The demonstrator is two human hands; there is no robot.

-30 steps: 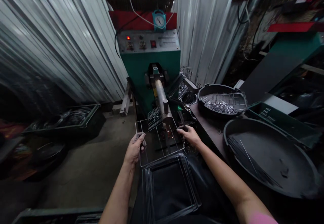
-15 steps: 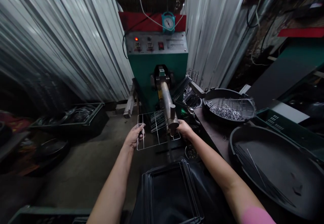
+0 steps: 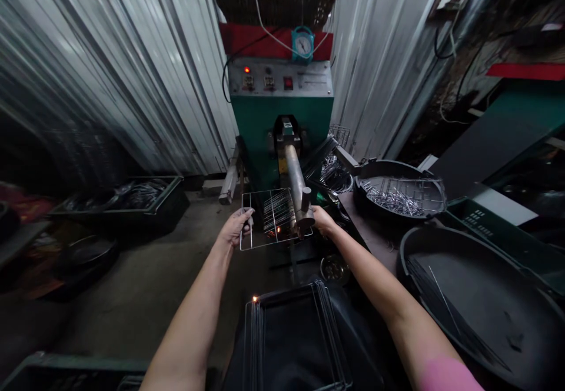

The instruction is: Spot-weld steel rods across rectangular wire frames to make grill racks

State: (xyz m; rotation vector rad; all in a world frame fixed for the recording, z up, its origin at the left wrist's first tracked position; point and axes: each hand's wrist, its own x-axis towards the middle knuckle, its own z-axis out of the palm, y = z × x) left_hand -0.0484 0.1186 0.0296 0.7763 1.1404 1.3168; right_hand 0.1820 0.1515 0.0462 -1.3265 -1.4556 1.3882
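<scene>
Head cam: left hand [image 3: 238, 225] has thumb and fingers pinched on the left end of a flat wire frame [image 3: 273, 220]. Right hand [image 3: 323, 221] is at the frame's other end, just right of a metal cylinder head [image 3: 304, 219]; fingertips hidden behind the head, can't tell whether they grip. Frame sits about level between the hands, right end at the cylinder head; contact there unclear. Thin parallel wires [image 3: 279, 207] show through its openings. Orange spark [image 3: 278, 230] at the frame, second spark [image 3: 255, 298] by the top left corner of the frame stack [image 3: 260, 338] on the person's lap.

Cylinder head is on the front of a bar [image 3: 293, 170] sticking out of a green machine [image 3: 260, 111]. Control panel [image 3: 315, 85]: red lamp [image 3: 247, 69] lit. Teal dial gauge [image 3: 303, 45] above it.

Right side: far round pan [image 3: 373, 173] holds short metal pieces [image 3: 395, 199] with a wire grid across; near, larger pan [image 3: 477, 285] holds dark rods [image 3: 454, 320]. Small bowl [image 3: 322, 268] below the right hand, contents too dim to identify. Left floor: crate [image 3: 174, 196] of metal bits.
</scene>
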